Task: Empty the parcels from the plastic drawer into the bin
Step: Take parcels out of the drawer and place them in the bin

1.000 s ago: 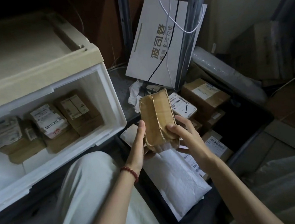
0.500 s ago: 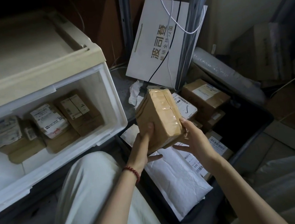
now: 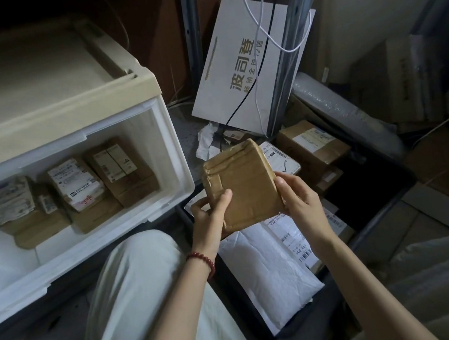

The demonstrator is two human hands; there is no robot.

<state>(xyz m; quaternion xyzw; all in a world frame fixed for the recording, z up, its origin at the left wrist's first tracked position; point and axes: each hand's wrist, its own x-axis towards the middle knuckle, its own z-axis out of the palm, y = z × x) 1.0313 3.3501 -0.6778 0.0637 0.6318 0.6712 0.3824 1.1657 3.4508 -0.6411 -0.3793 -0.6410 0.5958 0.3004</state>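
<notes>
Both hands hold a brown taped parcel (image 3: 243, 183) above the dark bin (image 3: 384, 207). My left hand (image 3: 209, 216) grips its lower left edge, thumb on the front face. My right hand (image 3: 299, 195) grips its right edge. The white plastic drawer (image 3: 171, 153) stands pulled open at the left with three labelled cardboard parcels (image 3: 79, 186) in a row inside. The bin holds a white padded mailer (image 3: 268, 273) and several labelled boxes (image 3: 313, 145).
A white paper bag with printed characters (image 3: 245, 69) leans against a metal shelf post (image 3: 293, 50) behind the bin, with white and black cables hanging over it. A bubble-wrap roll (image 3: 342, 111) and cardboard boxes lie at the right. My knees in light trousers frame the bin.
The parcel has been turned in my hands: its narrow taped side faced me before, now its broad face does. My left thumb has moved onto the front face.
</notes>
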